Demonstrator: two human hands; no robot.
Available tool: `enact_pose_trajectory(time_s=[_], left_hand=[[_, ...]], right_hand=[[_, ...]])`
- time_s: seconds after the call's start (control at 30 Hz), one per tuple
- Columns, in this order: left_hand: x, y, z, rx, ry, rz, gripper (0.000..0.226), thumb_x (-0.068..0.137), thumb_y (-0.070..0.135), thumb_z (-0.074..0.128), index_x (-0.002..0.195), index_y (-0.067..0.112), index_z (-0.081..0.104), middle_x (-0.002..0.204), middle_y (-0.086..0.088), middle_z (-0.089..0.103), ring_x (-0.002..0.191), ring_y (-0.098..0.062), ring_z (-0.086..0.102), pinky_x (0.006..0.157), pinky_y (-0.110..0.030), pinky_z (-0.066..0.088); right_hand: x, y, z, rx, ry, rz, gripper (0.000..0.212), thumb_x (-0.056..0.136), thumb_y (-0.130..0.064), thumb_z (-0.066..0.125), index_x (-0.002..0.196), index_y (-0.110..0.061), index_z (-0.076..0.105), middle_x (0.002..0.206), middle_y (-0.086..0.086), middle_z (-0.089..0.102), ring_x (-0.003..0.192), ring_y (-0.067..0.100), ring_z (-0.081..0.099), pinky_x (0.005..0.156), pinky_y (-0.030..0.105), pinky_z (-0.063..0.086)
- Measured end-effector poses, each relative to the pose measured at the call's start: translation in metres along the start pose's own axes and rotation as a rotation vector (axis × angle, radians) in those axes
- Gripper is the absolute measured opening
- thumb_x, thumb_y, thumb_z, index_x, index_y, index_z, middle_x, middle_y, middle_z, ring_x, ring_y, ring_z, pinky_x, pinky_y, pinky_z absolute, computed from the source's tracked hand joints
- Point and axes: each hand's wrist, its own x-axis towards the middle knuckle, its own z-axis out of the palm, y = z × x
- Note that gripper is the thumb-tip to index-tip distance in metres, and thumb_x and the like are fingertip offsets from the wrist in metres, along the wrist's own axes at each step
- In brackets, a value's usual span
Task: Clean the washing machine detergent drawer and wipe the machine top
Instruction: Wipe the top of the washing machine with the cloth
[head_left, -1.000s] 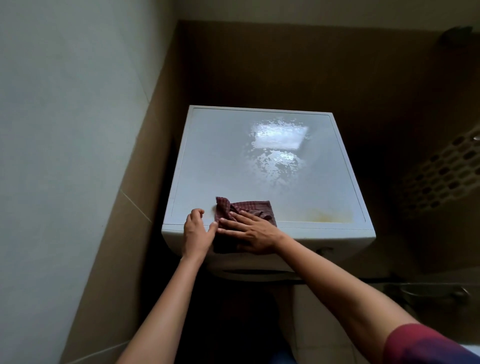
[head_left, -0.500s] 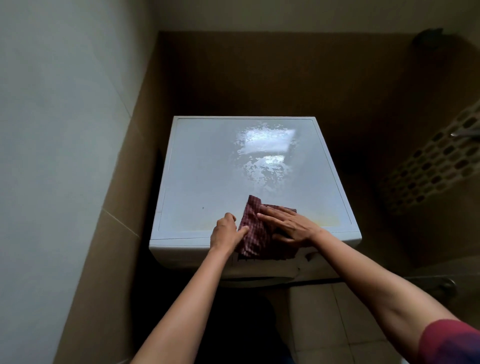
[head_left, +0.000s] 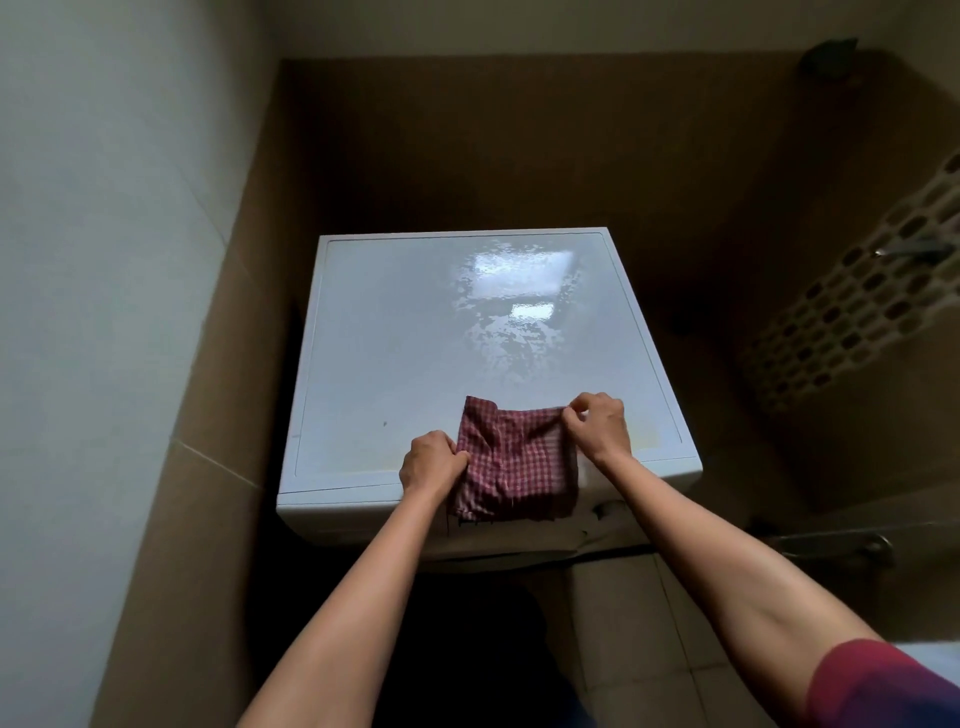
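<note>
Stretching between both hands, a red checked cloth (head_left: 519, 457) is lying at the near edge of the washing machine top (head_left: 405, 332), right of the middle, with its lower part hanging over the front edge and covering a patch of the machine's front face. The left hand (head_left: 431, 464) is gripping the cloth's left edge with its fingers curled round the fabric, and it is sitting right at the front rim of the top. The right hand (head_left: 597, 426) is pinching the cloth's far right corner between thumb and curled fingers, resting a little farther back on the top than the left hand. The cloth's far left corner is standing up slightly in a fold. A wet sheen (head_left: 514, 306) is glinting on the back half of the top, well apart from the cloth, and a faint yellowish stain (head_left: 652, 440) is showing just beside the right hand, toward the right front corner. A perforated basket (head_left: 857, 306) is standing to the right of the machine, near the brown tiled wall (head_left: 519, 145). A red sleeve (head_left: 883, 686) is covering the right upper arm.
</note>
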Motion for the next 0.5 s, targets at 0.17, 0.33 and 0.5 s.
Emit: enact_pose_trajectory(time_s=[0.17, 0.33, 0.5], left_hand=[[-0.001, -0.003, -0.005, -0.014, -0.009, -0.005, 0.017, 0.083, 0.028, 0.065, 0.083, 0.011, 0.066, 0.088, -0.004, 0.062, 0.079, -0.022, 0.057, 0.065, -0.028, 0.04], [-0.003, 0.002, -0.007, -0.035, -0.041, -0.008, 0.041, 0.081, 0.042, 0.069, 0.057, 0.014, 0.052, 0.065, -0.002, 0.057, 0.068, -0.021, 0.058, 0.054, -0.025, 0.035], [0.001, 0.001, -0.008, -0.11, -0.113, -0.006, 0.025, 0.08, 0.04, 0.069, 0.076, 0.015, 0.067, 0.085, -0.004, 0.068, 0.085, -0.022, 0.064, 0.069, -0.028, 0.045]], right_hand=[[-0.007, 0.002, -0.001, 0.001, 0.073, 0.227, 0.032, 0.092, -0.037, 0.05, 0.108, -0.009, 0.056, 0.109, 0.011, 0.061, 0.098, 0.027, 0.055, 0.074, 0.034, 0.043], [-0.028, 0.001, 0.001, -0.134, -0.119, 0.282, 0.061, 0.081, -0.062, 0.059, 0.107, -0.007, 0.051, 0.101, 0.009, 0.061, 0.091, 0.029, 0.061, 0.069, 0.034, 0.045], [-0.035, -0.017, 0.008, -0.116, -0.206, 0.291, 0.042, 0.076, -0.044, 0.076, 0.086, -0.009, 0.055, 0.096, 0.011, 0.064, 0.091, 0.029, 0.062, 0.07, 0.036, 0.049]])
